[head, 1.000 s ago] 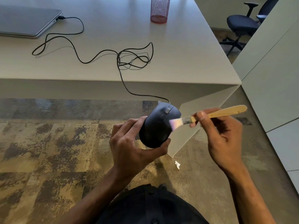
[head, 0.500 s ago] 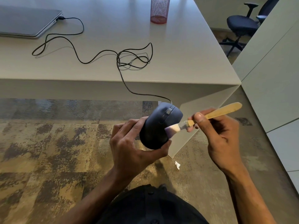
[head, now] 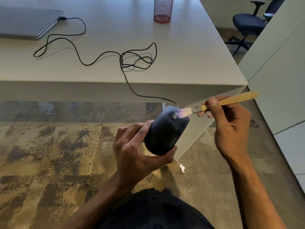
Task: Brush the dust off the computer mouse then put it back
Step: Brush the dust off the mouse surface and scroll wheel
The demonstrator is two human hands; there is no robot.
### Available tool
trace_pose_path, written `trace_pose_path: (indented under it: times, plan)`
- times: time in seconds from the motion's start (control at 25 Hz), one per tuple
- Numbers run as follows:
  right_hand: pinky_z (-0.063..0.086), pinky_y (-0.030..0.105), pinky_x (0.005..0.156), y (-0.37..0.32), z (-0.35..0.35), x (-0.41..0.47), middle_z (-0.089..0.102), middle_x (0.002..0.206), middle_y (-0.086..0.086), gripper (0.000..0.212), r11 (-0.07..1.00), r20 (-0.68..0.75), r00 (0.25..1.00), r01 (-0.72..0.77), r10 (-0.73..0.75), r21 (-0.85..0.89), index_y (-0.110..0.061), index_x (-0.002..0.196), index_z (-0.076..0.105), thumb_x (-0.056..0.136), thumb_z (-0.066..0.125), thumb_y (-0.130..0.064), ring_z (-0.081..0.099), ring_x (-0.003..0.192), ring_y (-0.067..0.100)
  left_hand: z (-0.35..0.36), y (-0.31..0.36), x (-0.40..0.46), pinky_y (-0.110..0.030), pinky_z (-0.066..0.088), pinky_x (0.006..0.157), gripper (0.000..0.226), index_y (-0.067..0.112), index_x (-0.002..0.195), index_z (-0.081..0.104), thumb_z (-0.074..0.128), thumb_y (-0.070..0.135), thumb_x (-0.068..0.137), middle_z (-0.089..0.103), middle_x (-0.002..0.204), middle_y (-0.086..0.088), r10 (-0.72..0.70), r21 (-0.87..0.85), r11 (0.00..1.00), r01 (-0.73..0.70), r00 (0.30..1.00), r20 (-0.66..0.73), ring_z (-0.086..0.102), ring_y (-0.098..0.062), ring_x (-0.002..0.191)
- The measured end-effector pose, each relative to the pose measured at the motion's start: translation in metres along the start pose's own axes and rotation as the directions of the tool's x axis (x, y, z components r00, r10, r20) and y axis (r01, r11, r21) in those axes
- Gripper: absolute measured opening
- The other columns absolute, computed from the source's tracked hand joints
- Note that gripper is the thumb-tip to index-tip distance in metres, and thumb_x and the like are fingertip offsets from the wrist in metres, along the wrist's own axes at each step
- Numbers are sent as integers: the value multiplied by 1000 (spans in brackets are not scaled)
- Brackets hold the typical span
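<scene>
One container shows in our view: a red mesh cup [head: 163, 10] at the top centre of the frame, standing upright on the pale table [head: 189, 47]; we cannot tell whether anything is inside it. Our left hand [head: 137, 151] is closed round the black computer mouse [head: 166, 131], thumb under its near end and fingers along its left flank; the mouse is off the table, held in the air at the centre of the frame, over the mottled carpet [head: 49, 154] and in front of the table edge. Its long axis runs from lower left to upper right, buttons and wheel turned up toward us, the cable end pointing toward the upper right; the black cable [head: 99, 58] leaves that end, climbs over the table edge, tangles in loops at mid-table and runs on to the closed laptop [head: 28, 22] in the upper left. Our right hand [head: 231, 129], at centre right, pinches the brush [head: 221, 103] by its wooden handle; the handle slants up to the right, and the pale bristles touch the mouse's front end beside the wheel. At upper right we see an office chair [head: 247, 23]; a white scrap [head: 182, 167] lies on the carpet just below the mouse.
</scene>
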State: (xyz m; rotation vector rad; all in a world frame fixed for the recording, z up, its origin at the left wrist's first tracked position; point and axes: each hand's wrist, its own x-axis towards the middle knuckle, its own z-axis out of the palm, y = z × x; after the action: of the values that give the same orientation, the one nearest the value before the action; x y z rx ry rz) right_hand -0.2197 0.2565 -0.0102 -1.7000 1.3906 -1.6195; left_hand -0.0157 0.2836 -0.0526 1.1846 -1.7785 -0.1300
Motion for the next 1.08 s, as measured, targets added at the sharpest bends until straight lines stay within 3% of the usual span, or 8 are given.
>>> trace_pose_path:
  times: [0.12, 0.2, 0.32, 0.48, 0.56, 0.76, 0.96, 1.08]
  plan:
    - [50, 12, 73, 0, 2, 2, 67, 80, -19, 21, 993, -88, 996, -9, -1, -118, -21, 92, 66, 103, 49, -28, 67, 78, 1, 0, 1, 0, -26, 41, 77, 67, 2, 103, 66, 69, 59, 68, 68, 94, -5, 16, 16, 1000, -16, 1000, -8, 46, 1, 92]
    - [49, 12, 73, -4, 0, 4, 68, 80, -19, 19, 998, -102, 994, 22, -27, -55, -22, 93, 65, 103, 50, -25, 67, 78, 1, 0, 1, 1, -24, 41, 78, 67, 2, 103, 66, 69, 59, 68, 68, 94, -5, 30, 23, 999, -30, 999, -14, 47, 0, 92]
    - [50, 16, 76, -11, 1, 5, 70, 80, -14, 20, 998, 8, 999, 47, -48, 46, -23, 90, 67, 102, 51, -21, 68, 79, 5, 0, 0, 0, -24, 41, 78, 67, 2, 103, 66, 69, 59, 68, 68, 94, -6, 45, 32, 999, -45, 999, -18, 52, -6, 90]
    - [52, 17, 71, -13, 9, 5, 69, 82, -8, 18, 990, -24, 1000, 16, -20, -140, -14, 92, 65, 103, 52, -18, 67, 79, 4, 0, 0, -1, -27, 43, 80, 68, 2, 103, 67, 68, 60, 69, 69, 95, -6, 40, 45, 998, -40, 999, -13, 56, -10, 88]
    - [49, 11, 71, -16, 10, 5, 67, 82, -11, 17, 992, -52, 997, 50, -57, -117, -12, 92, 65, 103, 52, -16, 66, 78, 0, 1, 0, -1, -26, 42, 80, 68, 1, 103, 67, 69, 60, 69, 69, 95, -6, 38, 53, 998, -37, 999, -12, 57, -10, 88]
    - [52, 22, 75, -27, 13, -2, 68, 77, -8, 22, 987, 229, 964, 109, -134, 119, -20, 84, 68, 98, 51, -20, 67, 76, 10, 0, -1, -2, -26, 42, 80, 69, 1, 105, 67, 70, 60, 69, 69, 97, -6, 56, 70, 996, -55, 998, -17, 56, -10, 90]
    - [53, 15, 70, -17, 19, 5, 66, 78, -12, 15, 978, 39, 998, 48, -41, -203, -19, 90, 65, 102, 55, -20, 66, 78, 3, 0, 0, -2, -25, 40, 83, 68, 2, 104, 67, 66, 62, 73, 69, 96, -5, 68, 65, 996, -67, 997, -20, 59, -13, 87]
    - [48, 6, 70, -14, 17, 6, 64, 81, -16, 10, 970, -42, 998, 44, -56, -240, -22, 95, 63, 102, 56, -21, 65, 80, -9, -1, 0, -2, -26, 41, 83, 69, 2, 105, 67, 63, 64, 75, 69, 96, -5, 66, 60, 996, -65, 997, -26, 57, -11, 89]
